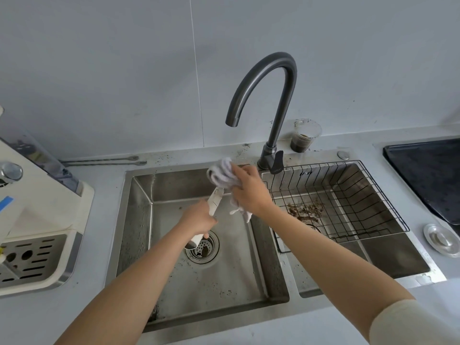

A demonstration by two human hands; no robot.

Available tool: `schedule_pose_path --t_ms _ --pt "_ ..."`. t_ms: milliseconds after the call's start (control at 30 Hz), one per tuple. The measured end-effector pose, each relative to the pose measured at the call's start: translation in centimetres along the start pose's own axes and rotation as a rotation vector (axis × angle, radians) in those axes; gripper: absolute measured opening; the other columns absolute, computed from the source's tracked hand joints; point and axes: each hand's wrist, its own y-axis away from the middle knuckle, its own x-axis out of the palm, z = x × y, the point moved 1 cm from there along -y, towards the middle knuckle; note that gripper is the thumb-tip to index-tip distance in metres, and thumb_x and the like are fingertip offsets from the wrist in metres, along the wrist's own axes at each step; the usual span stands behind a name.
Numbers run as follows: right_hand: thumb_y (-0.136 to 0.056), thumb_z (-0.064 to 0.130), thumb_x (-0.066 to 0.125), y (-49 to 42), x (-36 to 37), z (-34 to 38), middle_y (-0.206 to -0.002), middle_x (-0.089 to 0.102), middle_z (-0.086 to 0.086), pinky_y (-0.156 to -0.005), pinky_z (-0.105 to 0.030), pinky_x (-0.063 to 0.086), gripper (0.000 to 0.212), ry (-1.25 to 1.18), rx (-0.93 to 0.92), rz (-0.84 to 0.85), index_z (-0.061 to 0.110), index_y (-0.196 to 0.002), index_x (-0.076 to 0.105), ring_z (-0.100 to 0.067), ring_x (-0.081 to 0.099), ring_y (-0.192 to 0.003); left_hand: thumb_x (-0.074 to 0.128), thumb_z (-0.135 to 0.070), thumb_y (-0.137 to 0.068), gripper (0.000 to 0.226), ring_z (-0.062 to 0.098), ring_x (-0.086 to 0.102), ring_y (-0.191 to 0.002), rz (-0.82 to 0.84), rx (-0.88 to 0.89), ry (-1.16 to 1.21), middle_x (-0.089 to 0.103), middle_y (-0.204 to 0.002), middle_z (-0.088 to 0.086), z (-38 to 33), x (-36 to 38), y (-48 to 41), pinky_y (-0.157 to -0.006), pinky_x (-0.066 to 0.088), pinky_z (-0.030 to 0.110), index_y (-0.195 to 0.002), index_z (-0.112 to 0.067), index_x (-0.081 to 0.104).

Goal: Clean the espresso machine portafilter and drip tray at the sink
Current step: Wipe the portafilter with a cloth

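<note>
My left hand [199,217] grips the white handle of the portafilter [215,200] over the left sink basin [139,220], above the drain strainer [202,250]. The portafilter's head is hidden inside a pale grey cloth [224,174], which my right hand [249,192] holds bunched around it below the faucet spout [231,122]. No water runs from the spout. The drip tray [32,260] with its slotted metal grate sits in the base of the cream espresso machine [37,207] at the left edge.
A black wire basket [361,202] with brown coffee residue hangs in the right basin. A plastic cup of dark liquid [302,136] stands behind the faucet. A black cooktop [428,178] and a round metal lid [441,239] lie at right. Two thin stirrers [104,160] lie behind the sink.
</note>
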Motion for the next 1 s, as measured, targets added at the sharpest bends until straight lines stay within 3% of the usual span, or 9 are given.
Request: schedule_pose_path --t_ms 100,200,300,433,567,667,733,833,1000 --pt "-0.083 0.0 0.05 0.2 1.4 -0.1 -0.133 0.032 -0.015 -0.066 -0.034 0.051 0.063 0.565 -0.15 -0.042 0.029 -0.138 0.036 -0.033 0.049 -0.103 0.053 -0.006 -0.084 0.032 0.026 0.06 -0.055 0.034 -0.034 0.169 0.06 -0.085 0.013 -0.3 0.0 -0.2 -0.052 0.051 0.031 -0.115 -0.001 0.046" --pt "-0.045 0.013 0.083 0.1 2.0 -1.1 -0.109 0.037 -0.013 -0.046 -0.029 0.048 0.07 0.798 -0.263 -0.175 0.027 -0.11 0.065 -0.03 0.059 -0.07 0.055 -0.001 -0.084 0.014 0.018 0.049 -0.046 0.123 -0.082 0.365 0.05 -0.065 0.009 -0.9 -0.1 0.4 -0.043 0.04 0.022 -0.094 -0.002 0.046" --pt "-0.033 0.022 0.085 -0.2 1.9 -1.4 -0.104 0.038 -0.01 -0.044 -0.026 0.045 0.066 0.839 -0.313 -0.142 0.031 -0.097 0.071 -0.026 0.06 -0.063 0.058 -0.001 -0.082 0.015 0.014 0.047 -0.04 0.172 -0.099 0.471 0.049 -0.06 0.009 -1.2 0.1 0.7 -0.04 0.04 0.019 -0.088 -0.002 0.045" --pt "-0.051 0.009 0.081 0.0 0.9 -1.3 -0.106 0.057 -0.015 -0.053 -0.037 0.049 0.048 0.691 -0.323 -0.108 0.027 -0.094 0.072 -0.036 0.061 -0.075 0.058 -0.001 -0.082 0.017 0.014 0.045 -0.04 0.181 -0.122 0.498 0.048 -0.059 0.009 -1.1 0.6 0.5 -0.039 0.04 0.018 -0.092 0.0 0.044" --pt "-0.088 0.001 0.043 0.0 -0.3 -1.6 -0.132 0.042 -0.014 -0.08 -0.045 0.05 0.045 0.332 -0.107 -0.123 0.022 -0.126 0.055 -0.035 0.045 -0.114 0.055 0.001 -0.084 0.018 0.017 0.045 -0.048 0.158 -0.123 0.51 0.047 -0.063 0.009 -0.7 0.6 0.2 -0.04 0.039 0.021 -0.098 0.0 0.043" --pt "-0.088 -0.003 0.041 -0.7 -1.8 -1.4 -0.128 0.043 -0.007 -0.084 -0.037 0.052 0.045 -0.056 0.093 -0.18 0.014 -0.127 0.053 -0.024 0.053 -0.104 0.053 0.002 -0.084 0.02 0.017 0.044 -0.047 0.106 -0.131 0.539 0.046 -0.064 0.008 0.2 0.6 -0.3 -0.039 0.039 0.021 -0.1 -0.001 0.041" --pt "-0.086 -0.003 0.042 -1.2 -2.7 -1.1 -0.103 0.055 -0.005 -0.073 -0.028 0.049 0.036 -0.259 0.196 -0.146 0.009 -0.114 0.061 -0.018 0.055 -0.082 0.052 0.003 -0.083 0.019 0.017 0.044 -0.046 0.077 -0.123 0.525 0.046 -0.063 0.008 0.8 0.5 -0.5 -0.042 0.039 0.023 -0.098 -0.002 0.041" --pt "-0.088 0.007 0.047 -0.9 -3.4 -0.5 -0.065 0.054 0.002 -0.056 -0.021 0.04 0.018 -0.279 0.259 0.018 0.016 -0.095 0.061 -0.012 0.046 -0.057 0.051 0.003 -0.081 0.017 0.016 0.044 -0.042 0.05 -0.092 0.466 0.045 -0.062 0.008 1.1 0.7 -0.6 -0.041 0.038 0.022 -0.094 -0.003 0.041" --pt "-0.088 0.026 0.055 -1.6 -2.1 0.0 -0.064 0.051 -0.006 -0.055 -0.023 0.036 0.018 -0.325 0.309 0.093 0.01 -0.091 0.062 -0.015 0.044 -0.057 0.049 0.001 -0.081 0.016 0.018 0.048 -0.042 -0.033 -0.044 0.326 0.045 -0.069 0.006 0.9 1.8 -0.4 -0.039 0.038 0.022 -0.094 -0.005 0.041"
